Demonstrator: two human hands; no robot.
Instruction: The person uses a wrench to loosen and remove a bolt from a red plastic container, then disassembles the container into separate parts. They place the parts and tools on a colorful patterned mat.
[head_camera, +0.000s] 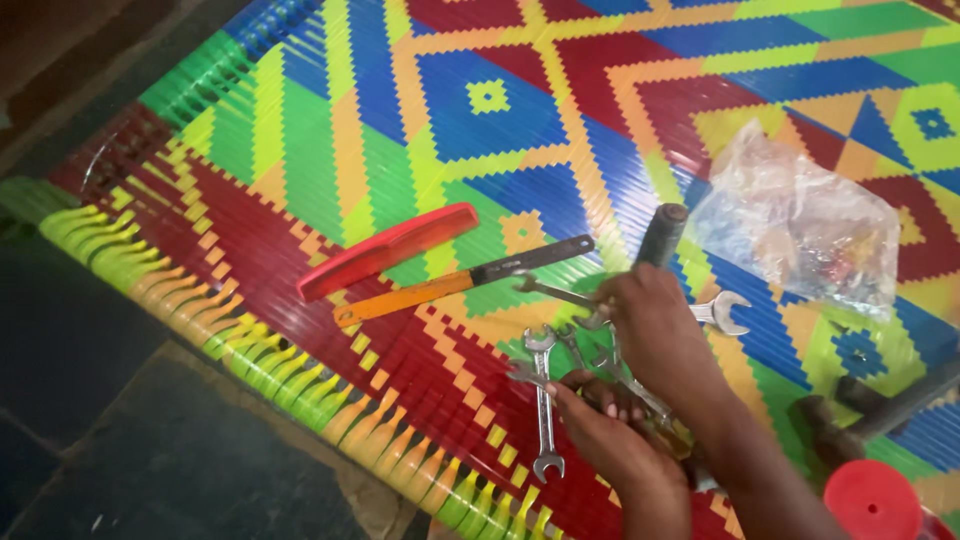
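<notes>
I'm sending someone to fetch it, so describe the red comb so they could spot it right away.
Start at the bright woven mat with its zigzag pattern and look toward its near left edge, left of both hands. The red comb lies there flat and slanted, just above an orange-handled tool that runs parallel to it. It is the only all-red plastic piece; the spanners nearby are bare metal.

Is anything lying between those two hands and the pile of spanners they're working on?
Nothing visible does. The left hand and the right hand are already on the spanners, fingers among them. The red comb and the orange-handled tool lie off to the side on the woven mat, apart from both hands.
</notes>
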